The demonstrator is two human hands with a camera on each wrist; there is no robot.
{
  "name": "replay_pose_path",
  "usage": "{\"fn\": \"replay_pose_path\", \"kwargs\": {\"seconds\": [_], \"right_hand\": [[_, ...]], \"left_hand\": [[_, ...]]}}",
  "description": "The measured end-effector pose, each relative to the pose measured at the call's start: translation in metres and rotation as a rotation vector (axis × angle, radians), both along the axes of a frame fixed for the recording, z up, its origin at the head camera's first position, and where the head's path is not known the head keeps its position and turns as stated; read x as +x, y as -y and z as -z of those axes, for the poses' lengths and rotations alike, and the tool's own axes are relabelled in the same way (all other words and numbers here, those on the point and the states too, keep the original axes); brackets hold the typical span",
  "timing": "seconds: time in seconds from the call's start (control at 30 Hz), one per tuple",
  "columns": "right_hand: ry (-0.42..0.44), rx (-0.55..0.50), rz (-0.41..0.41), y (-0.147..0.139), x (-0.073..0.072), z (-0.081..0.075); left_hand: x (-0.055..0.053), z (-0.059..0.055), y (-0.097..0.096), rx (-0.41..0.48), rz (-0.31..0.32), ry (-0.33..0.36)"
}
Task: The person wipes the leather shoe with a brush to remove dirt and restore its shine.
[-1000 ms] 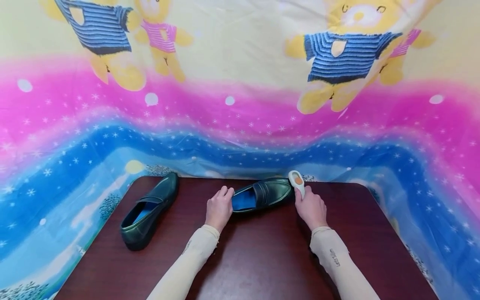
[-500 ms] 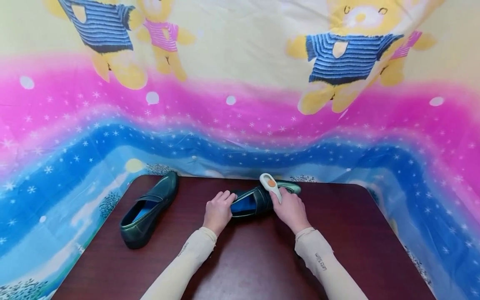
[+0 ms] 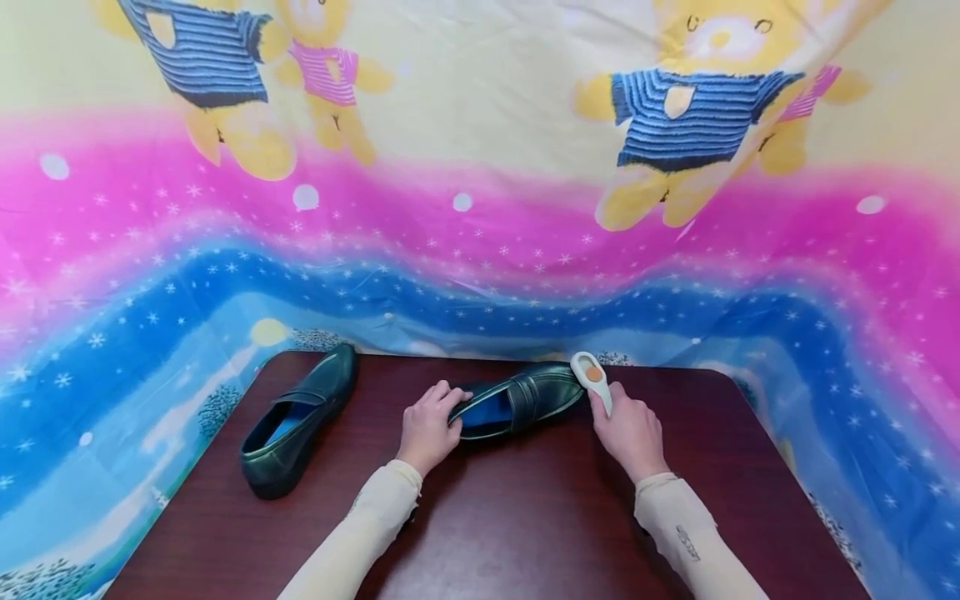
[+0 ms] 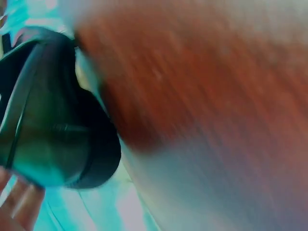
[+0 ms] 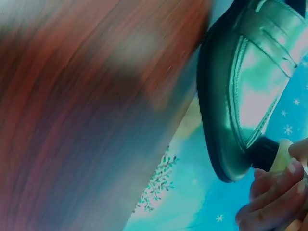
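Observation:
A dark green-black loafer (image 3: 543, 398) with a blue insole lies toe to the right near the table's back edge. At its heel my left hand (image 3: 431, 427) grips the collar, fingertips at the opening and thumb lower on the near side; the left wrist view shows the heel (image 4: 57, 139) close up. My right hand (image 3: 630, 432) holds a shoe brush (image 3: 591, 375) by its white handle, with an orange spot on its head. Dark bristles (image 5: 263, 151) meet the loafer's toe in the right wrist view.
A matching loafer (image 3: 303, 421) stands on the left of the dark red-brown table (image 3: 510, 517), toe toward the back. Behind the table hangs a bright cloth (image 3: 465, 258) printed with bears and snowflakes.
The brush went left from the toe to the strap, then came back right to the toe. My left hand and the loafer's heel shifted slightly left and nearer.

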State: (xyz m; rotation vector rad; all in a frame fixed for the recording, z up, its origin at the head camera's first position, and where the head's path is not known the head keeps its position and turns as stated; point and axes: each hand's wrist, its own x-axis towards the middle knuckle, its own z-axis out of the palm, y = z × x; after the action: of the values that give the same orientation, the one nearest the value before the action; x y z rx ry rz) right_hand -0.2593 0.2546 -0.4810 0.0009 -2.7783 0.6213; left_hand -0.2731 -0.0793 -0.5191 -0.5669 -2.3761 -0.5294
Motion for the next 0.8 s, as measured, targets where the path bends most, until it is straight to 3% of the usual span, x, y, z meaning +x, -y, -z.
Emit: {"fn": "replay_pose_path", "kwargs": {"seconds": [0.13,0.3,0.47,0.63,0.8], "right_hand": [[0.021,-0.023,-0.042,0.013,0.005,-0.006],[0.046,-0.048,-0.142,0.048,0.009,-0.014],[0.041,-0.033,-0.178,0.078,0.009,-0.015],[0.008,0.001,-0.160,0.074,0.005,-0.015],[-0.049,0.039,-0.039,0.045,0.006,-0.012]], "left_hand": [[0.003,-0.001,0.006,-0.004,0.039,0.058],[0.003,-0.003,0.008,-0.090,0.060,0.009],[0.004,-0.002,0.010,-0.237,0.068,-0.060],[0.005,0.000,0.009,-0.314,0.084,-0.119],[0.005,0.001,0.010,-0.320,0.079,-0.116]]}}
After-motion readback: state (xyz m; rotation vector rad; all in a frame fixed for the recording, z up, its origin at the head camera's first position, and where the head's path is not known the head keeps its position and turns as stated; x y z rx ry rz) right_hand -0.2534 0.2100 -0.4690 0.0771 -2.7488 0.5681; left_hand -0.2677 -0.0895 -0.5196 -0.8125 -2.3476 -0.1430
